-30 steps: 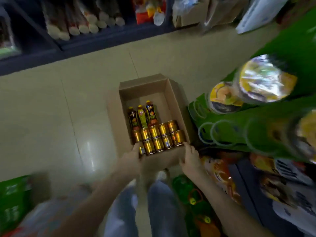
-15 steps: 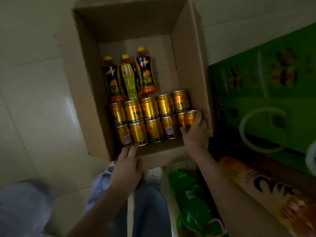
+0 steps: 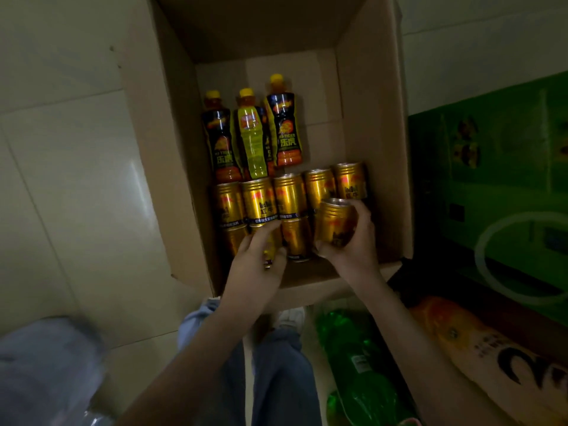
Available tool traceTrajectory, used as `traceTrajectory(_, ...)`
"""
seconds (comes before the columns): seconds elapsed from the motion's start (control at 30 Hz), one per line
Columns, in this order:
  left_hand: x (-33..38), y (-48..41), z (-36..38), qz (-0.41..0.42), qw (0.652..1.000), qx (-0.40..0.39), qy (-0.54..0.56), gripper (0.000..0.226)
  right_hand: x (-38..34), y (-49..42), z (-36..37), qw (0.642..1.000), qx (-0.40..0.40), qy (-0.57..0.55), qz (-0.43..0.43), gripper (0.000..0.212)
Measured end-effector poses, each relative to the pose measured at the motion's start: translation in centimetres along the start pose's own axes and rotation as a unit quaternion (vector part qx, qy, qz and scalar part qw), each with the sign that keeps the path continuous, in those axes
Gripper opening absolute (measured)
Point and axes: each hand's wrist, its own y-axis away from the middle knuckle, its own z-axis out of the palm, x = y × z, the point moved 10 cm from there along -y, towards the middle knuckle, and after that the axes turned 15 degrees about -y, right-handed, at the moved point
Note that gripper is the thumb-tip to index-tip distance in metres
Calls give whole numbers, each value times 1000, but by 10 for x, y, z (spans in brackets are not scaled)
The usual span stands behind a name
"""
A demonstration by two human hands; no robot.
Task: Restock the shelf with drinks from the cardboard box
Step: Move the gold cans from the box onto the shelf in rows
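Right hand grips lifted can; left hand curled over near-row can.

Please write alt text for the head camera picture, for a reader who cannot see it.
Seen from above, a person's right hand lifts one gold drink can from an open brown cardboard box on a pale tiled floor, while the left hand closes on another gold can in the near row. More gold cans and yellow-capped bottles lie behind.
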Motion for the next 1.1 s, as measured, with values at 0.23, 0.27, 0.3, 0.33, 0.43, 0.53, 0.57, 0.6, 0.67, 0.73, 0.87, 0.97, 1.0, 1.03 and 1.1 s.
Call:
traceTrajectory(0.23,2,-17,-31,-41,988,-29,149,73,-52,46,104,948,-248,-190,58,88)
traceTrajectory(0.27,-5,-20,-41,-46,989,-12,137,77,-54,48,112,940,-279,-185,68,89)
traceTrajectory(0.3,-11,-22,-50,-50,991,-3,128,84,-55,47,117,931,-304,-185,80,88)
traceTrajectory(0.33,-16,-22,-57,-50,991,1,123,91,-53,44,117,928,-310,-183,94,85)
traceTrajectory(0.43,-32,-21,-71,-58,988,7,140,97,-38,6,95,975,-199,-68,75,77)
traceTrajectory(0.53,-46,-21,-75,-60,982,16,181,89,-30,-41,62,976,-48,210,-28,83)
traceTrajectory(0.57,-50,-22,-74,-62,979,14,192,89,-27,-53,59,953,-40,298,-49,89)
traceTrajectory(0.6,-54,-22,-72,-63,978,10,197,89,-20,-63,59,925,-49,371,-58,95)
traceTrajectory(0.67,-59,-22,-66,-66,979,4,191,87,-8,-79,57,879,-71,467,-59,103)
traceTrajectory(0.73,-61,-23,-60,-66,983,1,173,81,-3,-88,55,867,-79,489,-59,105)
traceTrajectory(0.87,-64,-23,-48,-67,985,-15,155,88,-12,-94,59,901,-60,425,-66,84)
traceTrajectory(0.97,-60,-20,-42,-62,986,-30,149,94,-18,-91,64,920,-38,379,-93,72)
traceTrajectory(1.0,-59,-19,-41,-64,986,-32,148,97,-21,-90,63,925,-29,365,-103,69)
traceTrajectory(1.03,-58,-19,-41,-64,986,-31,148,98,-24,-89,61,927,-20,357,-110,66)
traceTrajectory(1.1,-55,-22,-42,-61,987,-26,148,99,-28,-89,57,929,-4,356,-98,63)
